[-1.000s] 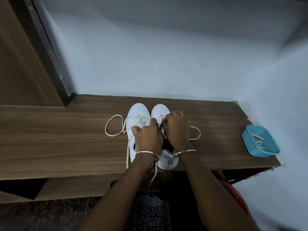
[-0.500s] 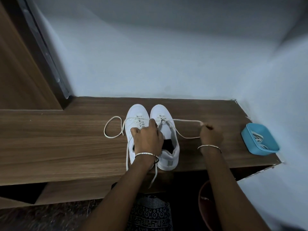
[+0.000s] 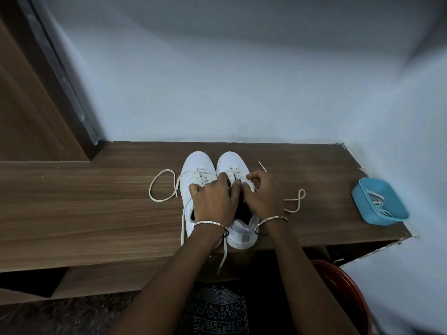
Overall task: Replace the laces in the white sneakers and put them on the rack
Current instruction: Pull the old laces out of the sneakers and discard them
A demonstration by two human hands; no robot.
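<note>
Two white sneakers stand side by side on the wooden shelf top (image 3: pixel 96 213), toes away from me: the left sneaker (image 3: pixel 197 165) and the right sneaker (image 3: pixel 232 162). My left hand (image 3: pixel 214 198) lies over both tongues, fingers curled onto the right sneaker's eyelets. My right hand (image 3: pixel 262 194) pinches the cream lace (image 3: pixel 262 166) at the right sneaker's eyelets; its tip sticks up behind the fingers and a slack loop (image 3: pixel 296 201) lies to the right. The left sneaker's lace (image 3: pixel 160 187) loops out to the left, and another strand hangs over the shelf's front edge.
A blue tray (image 3: pixel 367 204) holding white laces sits at the shelf's right end, by the wall. A red round object (image 3: pixel 343 291) is below at the lower right. A wooden door frame (image 3: pixel 55 76) rises at the left.
My right hand pulled the lace out to the right, then came back to the right sneaker's eyelets, leaving slack looped on the shelf. My left hand stayed on the shoes.
</note>
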